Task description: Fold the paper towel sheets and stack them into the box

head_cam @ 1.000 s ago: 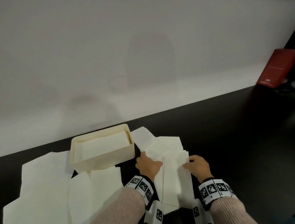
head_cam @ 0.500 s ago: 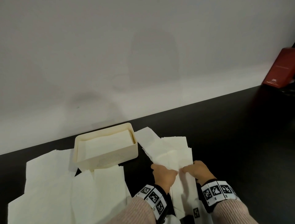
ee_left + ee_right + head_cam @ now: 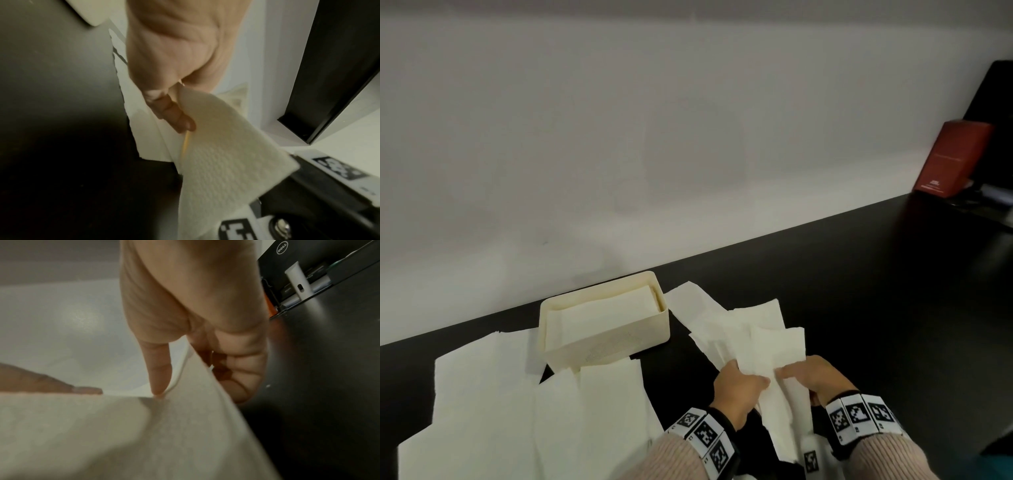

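Note:
A cream box [image 3: 606,337] stands on the black table with folded sheets lying flat inside it. To its right lies a loose pile of white paper towel sheets [image 3: 739,325]. Both hands hold one folded sheet [image 3: 774,356] lifted off that pile. My left hand [image 3: 739,383] pinches its left side between thumb and fingers, as the left wrist view shows the sheet [image 3: 222,155] under the left hand [image 3: 174,105]. My right hand [image 3: 815,377] pinches the right side; in the right wrist view the sheet [image 3: 144,434] runs between thumb and curled fingers of the right hand [image 3: 185,366].
More flat sheets [image 3: 517,404] cover the table in front of and left of the box. A red box [image 3: 955,157] leans at the far right by a dark monitor. A grey wall runs along the table's back edge.
Both hands drew closer together and toward me, gathering the sheet's sides into a narrower fold and raising it off the pile.

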